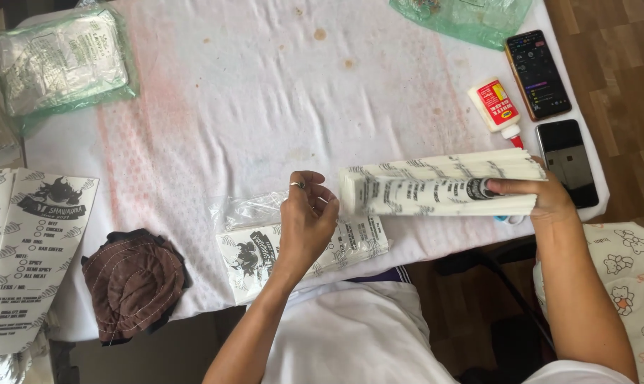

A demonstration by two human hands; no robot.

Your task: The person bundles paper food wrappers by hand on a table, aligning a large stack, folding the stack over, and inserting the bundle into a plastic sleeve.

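Two hands worked: the right hand [550,199] clamped a stack of paper sleeves [439,183], while the left hand [304,217] hovered beside it, fingers loosely curled, empty.

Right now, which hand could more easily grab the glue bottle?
Probably the right hand: the glue bottle lies just beyond it, though its grip is on the paper stack. The left hand is farther off.

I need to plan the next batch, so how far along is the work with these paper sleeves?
Looks done: flat printed sleeves lie piled at the table's left edge. In hand: the right hand holds a thick stack of sleeves on edge, while the left hand hovers beside its end. Possibly left: the wrapped pack at the far left corner looks unopened; the glue bottle lies capped.
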